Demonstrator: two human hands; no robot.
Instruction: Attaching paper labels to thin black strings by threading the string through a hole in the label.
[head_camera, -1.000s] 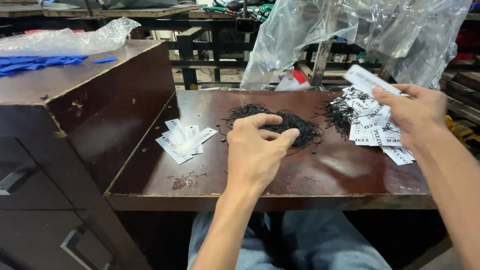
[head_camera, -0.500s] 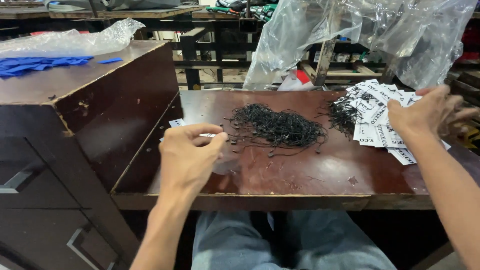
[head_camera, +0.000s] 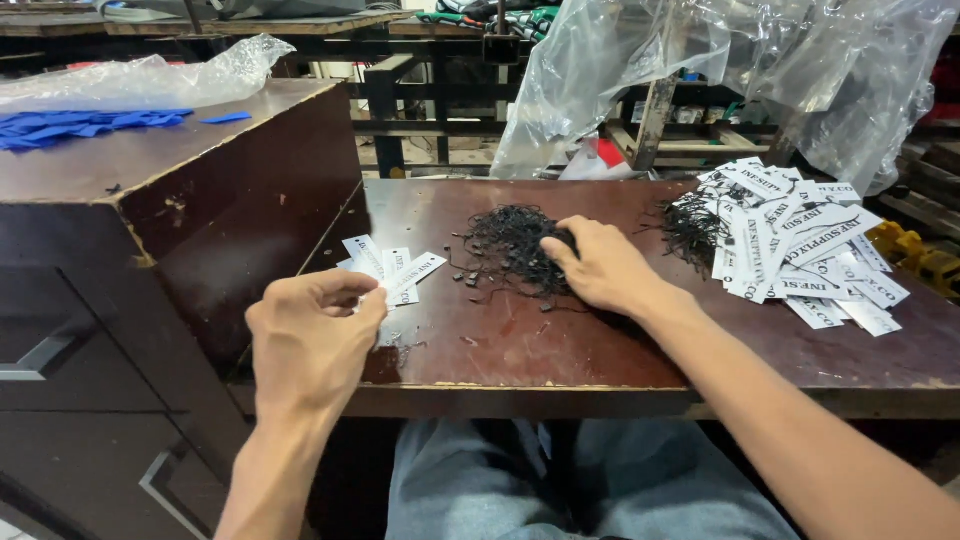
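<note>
My left hand (head_camera: 310, 335) is raised over the table's near left corner, fingers pinched on a white paper tag (head_camera: 400, 290). Just beyond it lies a small fan of the same white tags (head_camera: 385, 264) on the dark brown table (head_camera: 620, 375). My right hand (head_camera: 600, 268) rests on a heap of thin black string loops (head_camera: 510, 245) in the table's middle, its fingers dug into the strings. Whether it grips any is hidden by the fingers. A large pile of white printed tags (head_camera: 790, 245) lies at the right.
A tall dark brown cabinet (head_camera: 190, 210) stands at the left, with blue pieces (head_camera: 70, 128) and a clear plastic bag (head_camera: 150, 75) on top. Crumpled clear plastic sheeting (head_camera: 720, 70) hangs behind the table. My grey-trousered legs (head_camera: 560, 485) are under the table's front edge.
My right hand has crossed from the tag pile at the right to the string heap. My left hand has left the heap and moved to the near left, a tag in its fingers.
</note>
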